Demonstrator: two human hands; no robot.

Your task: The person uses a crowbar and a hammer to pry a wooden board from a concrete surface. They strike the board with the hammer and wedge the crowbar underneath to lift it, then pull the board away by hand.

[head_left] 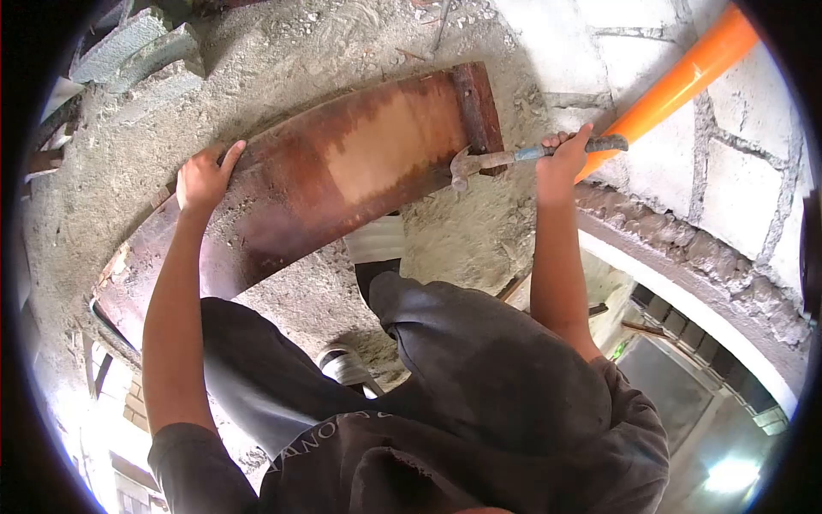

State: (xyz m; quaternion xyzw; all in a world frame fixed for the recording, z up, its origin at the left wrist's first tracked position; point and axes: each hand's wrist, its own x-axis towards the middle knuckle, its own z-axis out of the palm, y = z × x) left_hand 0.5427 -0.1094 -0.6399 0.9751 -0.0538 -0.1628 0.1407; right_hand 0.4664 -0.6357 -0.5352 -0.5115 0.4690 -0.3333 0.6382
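Note:
A long reddish-brown wooden board (pixel 287 184) lies slantwise on the dusty ground, with a pale worn patch toward its right part. A dark wooden crosspiece (pixel 478 107) stands along its right end. My left hand (pixel 205 176) grips the board's far edge, thumb on top and fingers curled over, partly hidden. My right hand (pixel 565 157) is closed around the handle of a claw hammer (pixel 505 158). The hammer's head points left, close by the near right corner of the board, just below the crosspiece.
An orange pipe (pixel 676 86) slants down behind my right hand, along a wall of white blocks (pixel 736 163). Broken grey concrete blocks (pixel 141 56) lie at the upper left. My sandalled feet (pixel 377 240) rest beside and below the board. Rubble and a thin metal rod (pixel 443 26) lie beyond.

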